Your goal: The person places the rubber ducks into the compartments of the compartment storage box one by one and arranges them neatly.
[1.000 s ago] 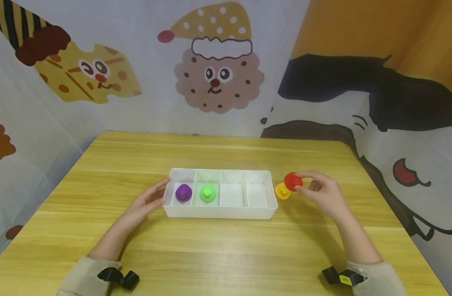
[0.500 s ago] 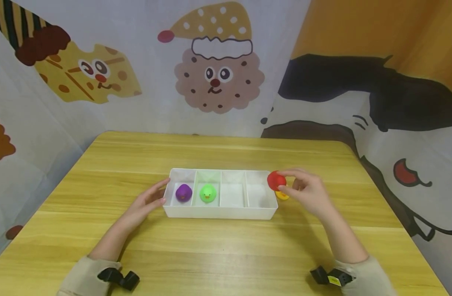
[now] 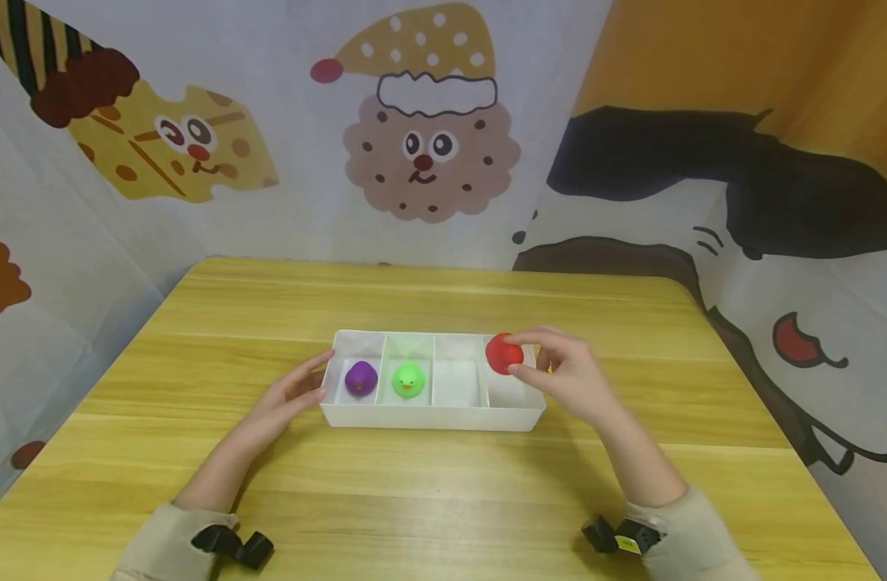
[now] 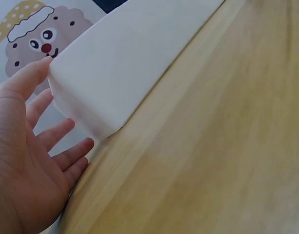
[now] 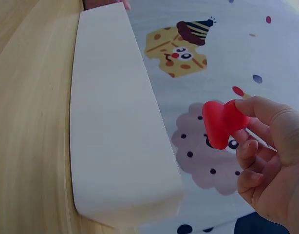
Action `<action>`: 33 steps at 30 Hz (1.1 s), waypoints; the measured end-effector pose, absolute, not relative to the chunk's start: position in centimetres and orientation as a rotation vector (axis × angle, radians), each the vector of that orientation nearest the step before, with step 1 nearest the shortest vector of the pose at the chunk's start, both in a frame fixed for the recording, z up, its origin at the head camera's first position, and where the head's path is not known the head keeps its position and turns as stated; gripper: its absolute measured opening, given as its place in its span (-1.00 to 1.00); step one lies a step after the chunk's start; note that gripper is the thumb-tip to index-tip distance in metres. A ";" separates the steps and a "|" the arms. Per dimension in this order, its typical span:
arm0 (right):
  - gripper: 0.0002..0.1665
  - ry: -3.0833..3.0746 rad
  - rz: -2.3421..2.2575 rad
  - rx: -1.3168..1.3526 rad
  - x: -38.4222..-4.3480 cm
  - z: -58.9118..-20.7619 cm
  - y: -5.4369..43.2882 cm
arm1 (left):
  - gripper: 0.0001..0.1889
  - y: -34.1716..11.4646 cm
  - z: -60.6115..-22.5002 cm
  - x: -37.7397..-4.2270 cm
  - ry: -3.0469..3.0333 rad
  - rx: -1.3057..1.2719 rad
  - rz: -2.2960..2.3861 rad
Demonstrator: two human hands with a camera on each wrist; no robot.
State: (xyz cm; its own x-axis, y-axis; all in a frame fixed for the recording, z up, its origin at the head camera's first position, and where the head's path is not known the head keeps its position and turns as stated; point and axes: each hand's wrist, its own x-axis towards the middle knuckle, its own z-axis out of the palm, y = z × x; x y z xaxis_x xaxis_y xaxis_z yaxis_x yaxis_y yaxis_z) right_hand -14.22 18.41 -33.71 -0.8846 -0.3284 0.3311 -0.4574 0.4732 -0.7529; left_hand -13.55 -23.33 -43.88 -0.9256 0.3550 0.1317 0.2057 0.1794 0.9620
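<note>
Right hand (image 3: 568,373): one; thumb and forefinger pinching a red toy (image 3: 501,353), the other fingers bent beneath, per the right wrist view.
Red toy: one, two-lobed, rounded; held aloft, appearing over the right-end compartment (image 3: 507,394) in the head view, unreleased.
Left hand (image 3: 279,403): one; fingers relaxed and spread apart, thumb touching the left end of the tray at its near corner; presumably steadying it.
White tray (image 3: 432,417): one, oblong, upright, four compartments in a row.
Purple toy (image 3: 359,380): one, inside the left-end compartment (image 3: 361,344).
Green toy (image 3: 408,379): one, inside the second compartment (image 3: 408,345), beak towards the wearer.
Third compartment (image 3: 457,381): no toy showing.
Progress, as judged: two compartments stocked; red toy in hand, its placing not yet done; third and right-end compartments without a settled toy. Roughly half complete. Whatever lies behind the right hand cannot be made out.
Counter (image 3: 428,500): one, wood-grained, beneath the tray.
Sleeves (image 3: 693,537): pair, pale, each with a black wrist device (image 3: 228,545).
Backdrop (image 3: 298,210): printed cloth, cookie and cheese figures.
</note>
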 end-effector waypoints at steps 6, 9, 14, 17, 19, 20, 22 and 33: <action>-0.66 -2.592 1.381 0.728 -14.6 -33.7 16.9 | -0.40 -23.3 -43.8 -13.5 2.334 0.550 1.851; -0.67 -2.596 1.388 0.756 -14.8 -33.8 16.3 | -0.40 -23.3 -43.8 -13.5 2.342 0.552 1.842; -0.67 -2.597 1.431 0.800 -15.3 -34.3 15.4 | -0.40 -23.3 -43.8 -13.5 2.336 0.555 1.846; -0.66 -2.601 1.447 0.814 -15.5 -34.6 15.0 | -0.40 -23.2 -43.8 -13.5 2.329 0.558 1.855; -0.66 -2.609 1.444 0.825 -15.7 -34.9 14.6 | -0.39 -23.2 -43.8 -13.5 2.327 0.560 1.859; -0.66 -2.614 1.437 0.831 -15.9 -35.1 14.5 | -0.40 -23.2 -43.8 -13.5 2.328 0.559 1.860; -0.66 -2.633 1.422 0.844 -16.1 -35.4 14.2 | -0.40 -23.2 -43.8 -13.5 2.327 0.559 1.863; -0.67 -2.750 1.314 0.883 -17.4 -36.7 13.4 | -0.40 -23.3 -43.9 -13.5 2.326 0.552 1.863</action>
